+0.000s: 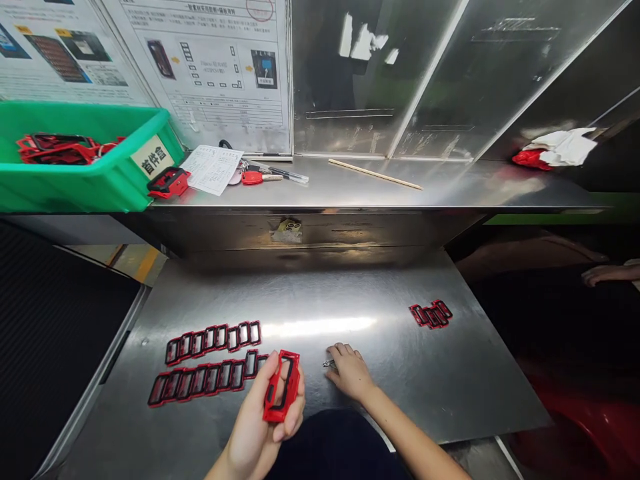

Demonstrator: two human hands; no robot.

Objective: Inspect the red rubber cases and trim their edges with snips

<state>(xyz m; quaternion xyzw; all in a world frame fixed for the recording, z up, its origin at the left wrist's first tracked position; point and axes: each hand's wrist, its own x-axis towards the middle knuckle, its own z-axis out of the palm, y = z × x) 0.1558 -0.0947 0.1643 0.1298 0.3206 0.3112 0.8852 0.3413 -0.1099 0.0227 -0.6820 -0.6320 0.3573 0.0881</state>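
My left hand (265, 407) grips a red plastic frame (268, 408) with a black inner rim, tilted up above the near edge of the metal table (380, 393). My right hand (349, 370) lies palm down on the table to the right of it, fingers bent. A small shiny metal piece (329, 364) shows at its fingertips; most of it is hidden and its kind is unclear. Left of my hands are two slanting rows of similar frames, a back row (204, 341) and a front row (200, 381). A small cluster of frames (431, 314) sits at the table's right.
On the raised shelf stand a green bin (115, 170) with red frames inside, and a single frame (170, 183). Paper (213, 168), a red key (253, 178), pens (285, 172) and a wooden stick (375, 174) lie alongside. Another person's hand (607, 273) appears at the far right.
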